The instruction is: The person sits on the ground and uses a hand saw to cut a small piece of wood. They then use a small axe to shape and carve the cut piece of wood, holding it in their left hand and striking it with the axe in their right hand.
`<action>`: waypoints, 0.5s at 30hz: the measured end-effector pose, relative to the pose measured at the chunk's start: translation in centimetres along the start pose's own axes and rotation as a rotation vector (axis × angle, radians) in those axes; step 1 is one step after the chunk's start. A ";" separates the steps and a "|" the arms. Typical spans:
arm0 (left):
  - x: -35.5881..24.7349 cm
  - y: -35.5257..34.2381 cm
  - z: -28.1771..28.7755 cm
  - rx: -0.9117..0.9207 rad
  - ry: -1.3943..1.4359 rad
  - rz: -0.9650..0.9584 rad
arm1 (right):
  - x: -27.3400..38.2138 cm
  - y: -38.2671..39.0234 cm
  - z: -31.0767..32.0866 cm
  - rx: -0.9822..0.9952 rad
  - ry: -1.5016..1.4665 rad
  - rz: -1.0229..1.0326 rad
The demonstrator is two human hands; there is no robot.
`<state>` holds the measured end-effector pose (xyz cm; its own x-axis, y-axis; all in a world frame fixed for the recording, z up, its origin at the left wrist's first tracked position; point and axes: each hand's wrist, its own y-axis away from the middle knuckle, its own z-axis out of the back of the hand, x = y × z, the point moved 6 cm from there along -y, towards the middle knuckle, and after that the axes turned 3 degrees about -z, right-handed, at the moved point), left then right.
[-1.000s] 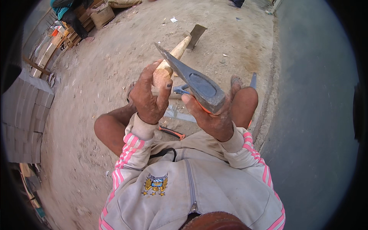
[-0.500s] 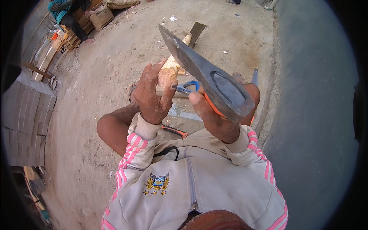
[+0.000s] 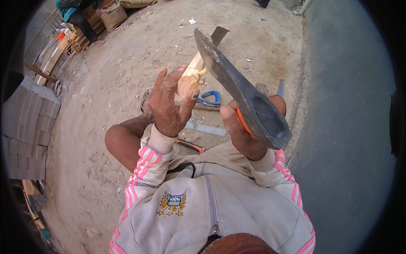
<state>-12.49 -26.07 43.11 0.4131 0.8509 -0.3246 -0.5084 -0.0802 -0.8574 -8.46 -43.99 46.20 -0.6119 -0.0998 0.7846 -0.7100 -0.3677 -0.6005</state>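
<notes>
My left hand (image 3: 169,97) is closed round the near end of a pale wooden handle (image 3: 188,84), held tilted with its far end pointing away from me. A dark flat metal blade (image 3: 218,36) shows at that far end; how it joins is hidden. A thin wood shaving (image 3: 201,72) curls from the handle's right side. In my right hand (image 3: 241,131) is a hatchet with an orange grip, its big dark metal head (image 3: 237,84) raised close to the camera. The hatchet's edge passes just right of the wood; I cannot tell whether they touch.
A blue saw handle (image 3: 209,98), a metal strip (image 3: 207,128) and an orange-and-black tool handle (image 3: 190,146) lie between my legs. Grey blocks (image 3: 29,127) are stacked at left. A dark green wall (image 3: 347,127) runs along the right. Another person (image 3: 80,19) is at the far left.
My right hand and the hatchet have shifted right, uncovering more of the wooden handle. A curled shaving now shows on it. My left hand keeps nearly the same place.
</notes>
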 end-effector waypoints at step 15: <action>0.1 0.8 0.2 0.057 0.017 -0.062 | -0.1 -0.1 0.8 0.149 0.142 0.016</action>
<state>-13.05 -25.94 42.48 0.4574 0.8446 -0.2782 -0.5232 0.0027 -0.8522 -8.08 -44.67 46.31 -0.6734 0.0210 0.7390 -0.6468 -0.5007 -0.5752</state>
